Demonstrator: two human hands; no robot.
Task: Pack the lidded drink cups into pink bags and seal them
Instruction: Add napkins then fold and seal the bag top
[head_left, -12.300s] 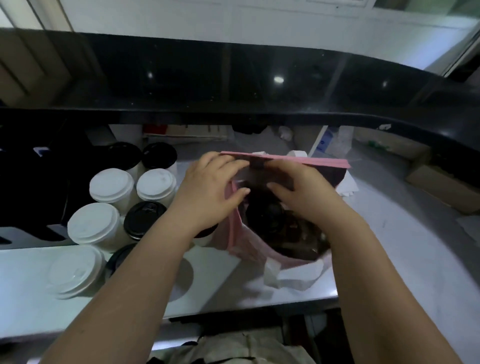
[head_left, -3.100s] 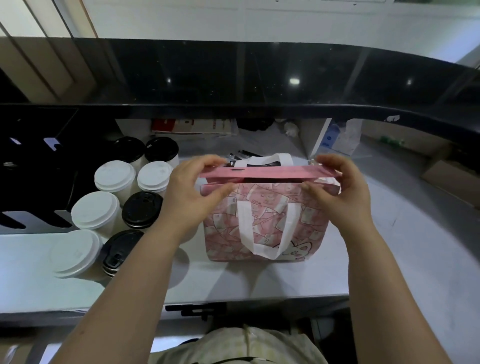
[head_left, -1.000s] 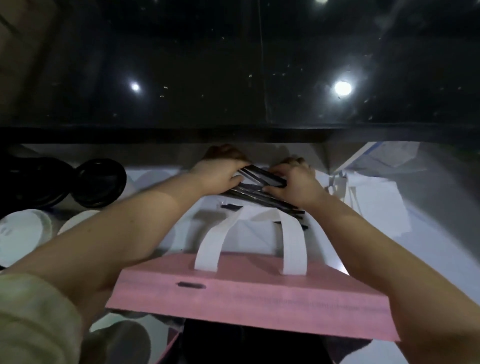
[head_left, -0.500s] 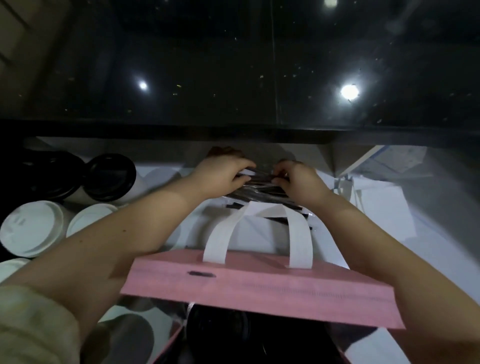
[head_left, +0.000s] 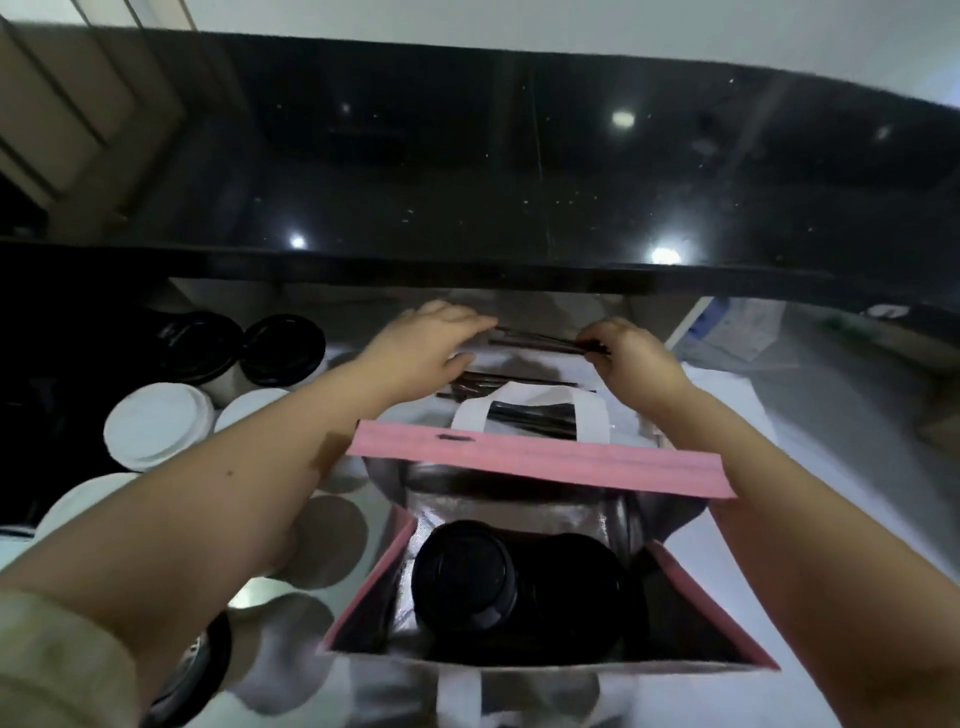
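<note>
Hands reach past the open pink bag (head_left: 540, 465) toward the back of the white counter (head_left: 727, 405); the right hand (head_left: 631, 358) has its fingers curled and pinches the right end of a few thin dark sticks (head_left: 540, 340), which it holds level above the counter; the left hand (head_left: 426, 348) lies at the other end of those sticks with fingers stretched forward and thumb apart beneath, and whether it grips them cannot be told. More dark sticks lie in a loose pile (head_left: 519, 410) on the counter just behind the bag, partly framed by its white handle (head_left: 592, 415). The bag stands between the forearms, its mouth wide and its silver lining showing; two black-lidded cups (head_left: 465, 574) stand upright side by side at the bottom of it. Left of the bag, on the counter, stand further cups: white-lidded ones (head_left: 156, 423) nearer the person and two with black lids (head_left: 283, 351) farther back. A glossy dark ledge (head_left: 519, 156) overhangs the back of the counter; a pale sleeve (head_left: 52, 665) covers the left upper arm.
</note>
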